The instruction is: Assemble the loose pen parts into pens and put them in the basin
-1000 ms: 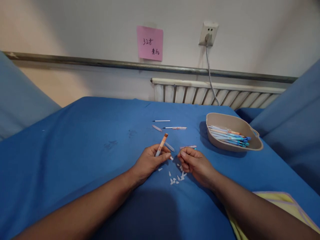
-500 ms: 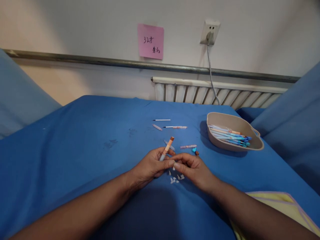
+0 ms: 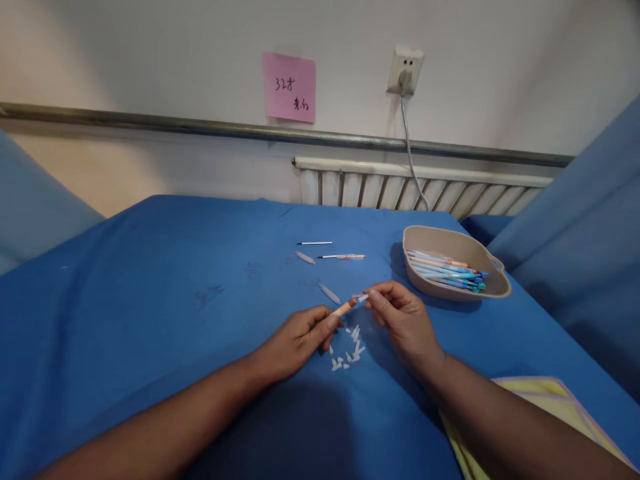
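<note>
My left hand (image 3: 297, 341) is closed around an orange pen barrel (image 3: 343, 309), whose brown end points up and right. Between the thumb and fingers of my right hand (image 3: 403, 319) is a small white plastic piece (image 3: 363, 298), close to that brown end; whether they touch I cannot tell. Below the hands, several small white plastic pieces (image 3: 349, 357) lie scattered on the blue cloth (image 3: 165, 280). Just beyond the barrel rests a pale pen part (image 3: 330, 293). My right hand hides whatever lies behind it.
Farther back lie a pen refill (image 3: 315, 243), a pinkish pen part (image 3: 305, 258) and a refill in a patterned barrel (image 3: 345, 257). A beige basket (image 3: 493, 290) of pens stands at right. A yellow cloth (image 3: 533, 388) lies front right; a radiator (image 3: 365, 187) lines the wall.
The hands have drawn apart, my right one moving up and right with a white piece. The orange barrel has tilted from steep to slanting right. The whole view has shifted slightly.
</note>
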A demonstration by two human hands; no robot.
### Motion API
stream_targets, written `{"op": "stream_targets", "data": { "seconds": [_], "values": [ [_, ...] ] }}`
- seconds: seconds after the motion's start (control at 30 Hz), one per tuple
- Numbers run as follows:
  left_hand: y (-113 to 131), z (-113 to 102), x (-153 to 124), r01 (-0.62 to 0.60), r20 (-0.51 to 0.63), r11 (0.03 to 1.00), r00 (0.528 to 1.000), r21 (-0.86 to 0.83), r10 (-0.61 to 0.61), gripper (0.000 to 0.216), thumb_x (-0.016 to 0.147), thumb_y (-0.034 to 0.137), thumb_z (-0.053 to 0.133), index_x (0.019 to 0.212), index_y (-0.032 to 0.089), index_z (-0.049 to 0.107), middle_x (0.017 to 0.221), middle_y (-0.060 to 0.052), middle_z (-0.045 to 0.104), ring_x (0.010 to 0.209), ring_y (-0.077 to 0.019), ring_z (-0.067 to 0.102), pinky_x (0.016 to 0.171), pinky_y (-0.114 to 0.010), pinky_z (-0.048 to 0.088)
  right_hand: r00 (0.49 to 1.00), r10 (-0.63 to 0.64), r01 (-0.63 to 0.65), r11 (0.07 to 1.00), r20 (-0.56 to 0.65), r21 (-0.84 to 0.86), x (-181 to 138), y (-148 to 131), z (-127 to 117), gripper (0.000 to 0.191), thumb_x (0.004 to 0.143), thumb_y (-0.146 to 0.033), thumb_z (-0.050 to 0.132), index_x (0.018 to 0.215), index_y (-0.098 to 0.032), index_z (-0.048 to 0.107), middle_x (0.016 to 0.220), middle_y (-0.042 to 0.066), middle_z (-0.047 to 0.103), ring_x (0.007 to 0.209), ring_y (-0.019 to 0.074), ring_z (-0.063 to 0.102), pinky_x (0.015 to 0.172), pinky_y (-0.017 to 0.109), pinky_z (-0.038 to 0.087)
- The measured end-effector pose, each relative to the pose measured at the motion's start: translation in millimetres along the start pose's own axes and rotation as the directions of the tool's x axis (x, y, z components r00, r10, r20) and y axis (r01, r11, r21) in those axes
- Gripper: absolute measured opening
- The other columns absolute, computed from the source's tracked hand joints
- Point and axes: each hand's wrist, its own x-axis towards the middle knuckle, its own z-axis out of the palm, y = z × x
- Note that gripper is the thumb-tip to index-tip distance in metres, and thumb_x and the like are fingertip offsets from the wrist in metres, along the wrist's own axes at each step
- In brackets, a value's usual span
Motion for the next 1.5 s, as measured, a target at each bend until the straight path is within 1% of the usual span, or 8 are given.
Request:
{"op": "stream_targets", "data": {
  "seconds": [0.2,0.4,0.57,0.7,1.0,1.13,1.3,1.5],
  "values": [
    [5.0,-2.1,-1.9,0.003,0.051,0.995,0.999,0.103,-0.009,0.041,0.090,0.048,0.034,0.093,0.016,0.060,0.062,0.003,0.048,0.058,-0.0100,0.043,0.055,-0.021,0.033,1.000,-0.018,0.019,0.999,0.015,-0.045,-1.0,-1.4,1.6,0.016,0.078,-0.033,0.063,0.079,-0.018,0.062,0.063,-0.002,0.057,0.048,0.0066,0.039,0.044,0.020,0.030],
    [3.9,-4.0,-1.5,-0.002,-0.001,0.990,1.000,0.141,0.002,0.043,0.089,0.049,0.034,0.092,0.017,0.062,0.058,0.003,0.046,0.057,-0.0109,0.041,0.053,-0.020,0.031,0.997,-0.066,0.070,0.980,0.027,-0.186,-2.9,-3.4,2.0,0.016,0.078,-0.033,0.060,0.079,-0.017,0.062,0.062,-0.002,0.056,0.050,0.0080,0.042,0.046,0.021,0.032],
    [0.9,-4.1,-2.1,-0.029,-0.042,0.979,0.998,0.203,0.038,0.041,0.089,0.048,0.035,0.087,0.018,0.063,0.061,0.003,0.049,0.057,-0.0111,0.043,0.054,-0.020,0.031,0.980,-0.191,0.197,0.919,0.051,-0.342,-3.8,-3.6,-1.6,0.012,0.080,-0.030,0.058,0.077,-0.019,0.063,0.065,-0.001,0.059,0.056,0.0111,0.048,0.053,0.023,0.036],
    [1.1,-7.2,-3.7,-0.063,-0.082,0.947,0.992,0.316,0.093,0.038,0.089,0.046,0.038,0.084,0.018,0.063,0.065,0.002,0.052,0.061,-0.0115,0.047,0.056,-0.020,0.032,0.953,-0.273,0.302,0.842,0.130,-0.447,-2.7,-2.3,-5.0,0.012,0.083,-0.028,0.055,0.078,-0.020,0.063,0.066,-0.001,0.060,0.059,0.0126,0.051,0.056,0.024,0.038],
    [-0.3,-8.0,-3.6,-0.067,-0.101,0.926,0.989,0.372,0.112,0.037,0.090,0.045,0.037,0.087,0.019,0.064,0.069,0.002,0.057,0.063,-0.0119,0.051,0.058,-0.020,0.034,0.932,-0.312,0.363,0.781,0.186,-0.508,-2.6,0.9,-5.8,0.012,0.085,-0.026,0.053,0.081,-0.020,0.063,0.069,0.000,0.060,0.060,0.0127,0.051,0.058,0.024,0.038],
    [-1.7,-9.8,-5.0,-0.104,-0.093,0.891,0.983,0.441,0.160,0.034,0.089,0.044,0.041,0.093,0.021,0.065,0.073,0.000,0.061,0.065,-0.0133,0.052,0.059,-0.021,0.033,0.927,-0.290,0.373,0.785,0.240,-0.494,-3.8,-0.5,-3.8,0.013,0.085,-0.026,0.053,0.076,-0.020,0.061,0.065,-0.001,0.058,0.057,0.0122,0.049,0.056,0.024,0.037],
    [-2.8,-10.7,-6.0,-0.129,-0.080,0.856,0.978,0.500,0.193,0.031,0.088,0.042,0.042,0.094,0.022,0.065,0.073,-0.001,0.062,0.066,-0.0145,0.052,0.058,-0.021,0.032,0.935,-0.248,0.347,0.786,0.253,-0.511,-4.1,-1.4,-3.3,0.016,0.084,-0.028,0.053,0.072,-0.020,0.060,0.062,-0.001,0.055,0.055,0.0116,0.047,0.054,0.024,0.035],
    [-4.8,-11.2,-4.2,-0.136,-0.058,0.882,0.982,0.452,0.181,0.032,0.088,0.042,0.042,0.092,0.022,0.066,0.072,0.000,0.062,0.065,-0.0138,0.052,0.058,-0.021,0.033,0.961,-0.147,0.246,0.845,0.236,-0.475,-1.7,4.2,-1.8,0.020,0.083,-0.033,0.054,0.068,-0.020,0.059,0.056,-0.002,0.051,0.051,0.0108,0.044,0.050,0.023,0.033]
  ]
}}
